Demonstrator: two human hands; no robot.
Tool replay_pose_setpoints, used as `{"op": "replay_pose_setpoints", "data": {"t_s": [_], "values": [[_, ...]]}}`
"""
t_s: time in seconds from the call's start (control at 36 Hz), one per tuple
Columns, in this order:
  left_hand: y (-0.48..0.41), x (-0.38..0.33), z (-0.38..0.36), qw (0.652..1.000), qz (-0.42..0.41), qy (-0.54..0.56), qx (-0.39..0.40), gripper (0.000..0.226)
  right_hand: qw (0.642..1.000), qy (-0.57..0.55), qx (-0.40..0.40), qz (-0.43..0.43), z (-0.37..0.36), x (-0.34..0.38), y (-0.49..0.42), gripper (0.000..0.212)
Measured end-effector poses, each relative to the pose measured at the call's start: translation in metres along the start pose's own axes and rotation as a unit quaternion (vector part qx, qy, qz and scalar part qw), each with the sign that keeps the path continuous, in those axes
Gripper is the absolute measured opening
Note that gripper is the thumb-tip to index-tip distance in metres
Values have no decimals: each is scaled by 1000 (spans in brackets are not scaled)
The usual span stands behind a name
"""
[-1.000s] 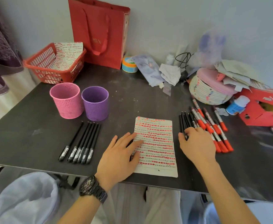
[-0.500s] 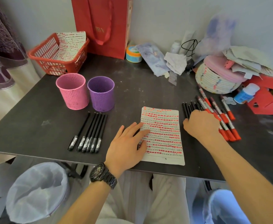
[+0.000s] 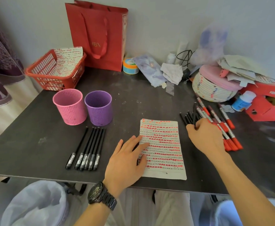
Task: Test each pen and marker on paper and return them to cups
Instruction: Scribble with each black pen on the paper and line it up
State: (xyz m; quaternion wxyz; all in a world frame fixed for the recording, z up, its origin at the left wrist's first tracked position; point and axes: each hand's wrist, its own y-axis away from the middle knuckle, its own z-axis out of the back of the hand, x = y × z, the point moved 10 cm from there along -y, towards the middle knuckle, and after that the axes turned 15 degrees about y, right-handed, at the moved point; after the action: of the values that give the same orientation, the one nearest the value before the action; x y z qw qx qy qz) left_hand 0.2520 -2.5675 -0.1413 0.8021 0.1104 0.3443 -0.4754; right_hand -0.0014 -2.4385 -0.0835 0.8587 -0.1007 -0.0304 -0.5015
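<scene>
I have the left hand (image 3: pixel 125 159) flat on the paper (image 3: pixel 164 144), fingers (image 3: pixel 138 141) straight and spread, near the desk's (image 3: pixel 35 128) front edge. The right hand (image 3: pixel 205 137) pinches one black pen (image 3: pixel 194 111) by its near end; long axis runs away toward the wall, far end tilted up. It sits just right of the paper, above the loose black pens (image 3: pixel 186 118), count unclear. Left of the paper is a row of pens (image 3: pixel 88 147): six, parallel, labelled ends toward me. Two cups stand upright behind, pink cup (image 3: pixel 69 106) and purple cup (image 3: pixel 99 108). The red markers (image 3: pixel 215 118) are partly hidden.
</scene>
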Motion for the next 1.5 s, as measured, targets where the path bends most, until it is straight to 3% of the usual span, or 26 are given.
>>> {"op": "replay_pose_setpoints", "data": {"t_s": [0.14,0.22,0.28,0.33,0.42,0.47,0.64,0.78,0.89,1.14,1.22,1.31,1.5], "values": [[0,0,-1,1000,3,-9,3,50,964,-255,77,-18,-10,10,43,15],[0,0,0,1000,5,-14,4,52,903,-412,120,-26,-14,24,73,28],[-1,-1,0,1000,6,-11,4,50,854,-502,132,-26,-11,36,91,25],[-1,-2,1,1000,6,-5,3,49,822,-555,131,-14,-10,46,105,20],[1,-3,2,1000,8,-4,4,48,809,-574,126,-8,-21,53,121,14],[1,-4,2,1000,9,-2,3,50,806,-579,122,-7,-31,54,128,25],[2,-7,4,1000,9,12,-4,52,812,-578,81,30,-29,52,133,29],[3,-13,16,995,-10,96,-37,39,796,-599,82,29,-29,52,133,6],[12,-24,31,983,-41,162,-71,35,796,-597,91,45,-28,54,134,14],[17,-68,16,990,-121,71,-28,31,794,-595,102,79,-22,60,135,9],[17,-62,14,993,-97,59,-16,36,786,-607,99,69,-22,58,133,13],[20,-53,7,996,-55,65,9,41,801,-583,109,82,-24,63,134,15],[23,-56,7,996,-64,-17,-52,44,806,-566,148,85,-31,67,138,14]]}}
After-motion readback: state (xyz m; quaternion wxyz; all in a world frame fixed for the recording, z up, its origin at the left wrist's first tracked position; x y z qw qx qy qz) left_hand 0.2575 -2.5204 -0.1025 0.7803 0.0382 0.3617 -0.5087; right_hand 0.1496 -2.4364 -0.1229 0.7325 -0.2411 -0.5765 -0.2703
